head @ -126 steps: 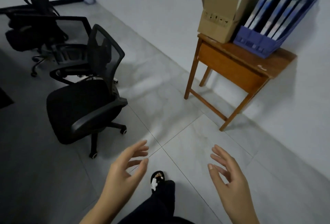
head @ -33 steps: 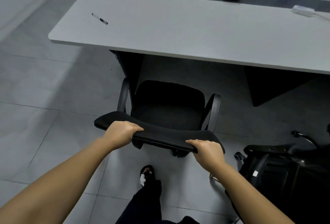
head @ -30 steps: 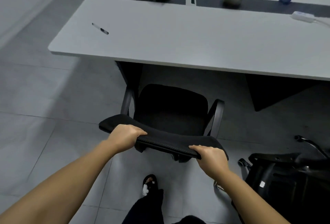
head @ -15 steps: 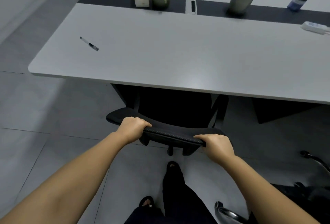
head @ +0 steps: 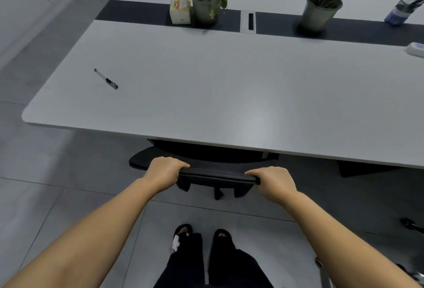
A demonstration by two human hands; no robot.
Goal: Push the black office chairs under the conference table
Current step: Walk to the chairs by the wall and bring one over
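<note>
Chair (head: 218, 174): seat out of sight beneath the table (head: 229, 95), only the top of the backrest showing on our side of the table edge. Left hand (head: 164, 172) clenched over the backrest top near its left end; right hand (head: 273, 181) clenched over it near the right end. Table edge sits just ahead of both sets of knuckles.

Risks, as we judge them:
- Knuckles close to the edge. One more firm shove could pinch our fingers between backrest and tabletop.
- Armrests hidden under the top; we cannot tell their clearance. If they catch the underside, the chair stops dead and jolts the table.
- A jolt could roll the pen (head: 106, 79), far ahead of our left hand, or rock the two plant pots (head: 206, 4) well beyond both hands.
- Uneven push from one hand would swing the chair on its casters and leave it crooked.
- Our feet (head: 202, 237) stand right behind the chair base; it could clip toes if it rebounds.
</note>
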